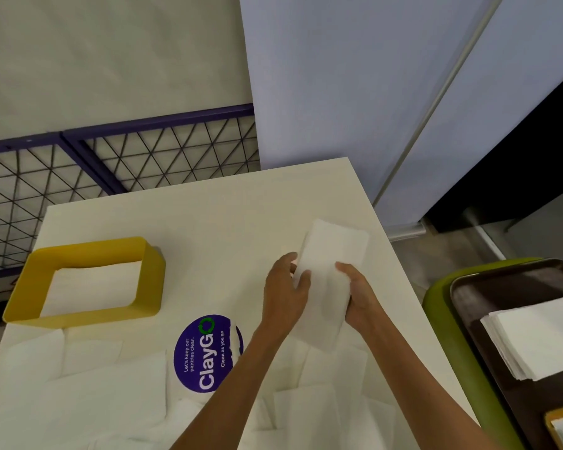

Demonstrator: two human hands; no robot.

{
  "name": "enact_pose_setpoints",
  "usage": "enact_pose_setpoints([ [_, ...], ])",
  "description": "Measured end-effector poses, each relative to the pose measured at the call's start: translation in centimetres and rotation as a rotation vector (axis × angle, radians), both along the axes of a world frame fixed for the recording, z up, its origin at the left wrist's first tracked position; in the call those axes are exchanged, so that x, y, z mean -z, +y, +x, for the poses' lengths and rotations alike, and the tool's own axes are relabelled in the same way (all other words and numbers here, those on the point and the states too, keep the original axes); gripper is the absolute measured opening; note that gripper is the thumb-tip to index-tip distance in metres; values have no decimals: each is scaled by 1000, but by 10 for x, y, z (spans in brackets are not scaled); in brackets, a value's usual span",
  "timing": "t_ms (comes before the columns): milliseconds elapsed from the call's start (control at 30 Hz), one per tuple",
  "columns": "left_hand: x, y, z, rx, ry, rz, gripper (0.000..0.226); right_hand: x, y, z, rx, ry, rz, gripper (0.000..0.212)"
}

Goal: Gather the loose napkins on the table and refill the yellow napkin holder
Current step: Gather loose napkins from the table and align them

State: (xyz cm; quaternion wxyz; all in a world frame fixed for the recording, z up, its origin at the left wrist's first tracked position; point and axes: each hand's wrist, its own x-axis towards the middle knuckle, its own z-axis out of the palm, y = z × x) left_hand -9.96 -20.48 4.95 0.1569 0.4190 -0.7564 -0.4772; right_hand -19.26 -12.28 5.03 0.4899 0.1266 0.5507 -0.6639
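**Napkin stack (330, 271) gripped in both hands over the table**

The napkin stack is a small folded white bundle, held over the right half of the pale table (208, 219). The left hand (285, 295) pinches its left edge, thumb on top and fingers curled beneath. The right hand (359, 295) clasps the right edge in the same way.

The yellow napkin holder (151, 277) sits at the table's left side, well apart from the hands, with white napkins already lying inside it. Loose napkins (95, 388) cover the near part of the table, some overlapping a round purple sticker (205, 352). To the right, a dark tray (468, 300) carries another pile of napkins (540, 339).
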Motion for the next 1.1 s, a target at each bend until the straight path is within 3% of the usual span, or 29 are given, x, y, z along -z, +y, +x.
enact_pose_setpoints([
  [100, 9, -3, 9, -158, -14, 78, 55, 5, -4, -3, 169, -31, 26, 15],
  [200, 15, 2, 20, -290, 20, 572, 62, 12, -9, -6, 255, -23, 13, 21],
  [300, 19, 11, 25, -383, 230, 1125, 28, 17, -19, -3, 253, 15, 5, 20],
  [400, 25, 13, 22, -484, 358, 1297, 8, 22, -30, 3, 224, 24, -5, 17],
  [600, 32, -21, 23, -436, 268, 908, 25, 31, -32, -18, 158, 115, -80, 26],
  [700, 36, -43, 26, -341, 180, 663, 33, 29, -24, -42, 56, 224, 9, 30],
  [867, 39, -64, 23, -248, 209, 366, 29, 28, -23, -63, -195, 534, 153, 31],
  [967, 44, -70, 18, -297, 239, 259, 22, 31, -27, -62, -176, 731, 135, 25],
  [1100, 44, -65, 13, -300, 324, 165, 32, 43, -27, -54, -104, 831, 101, 31],
])
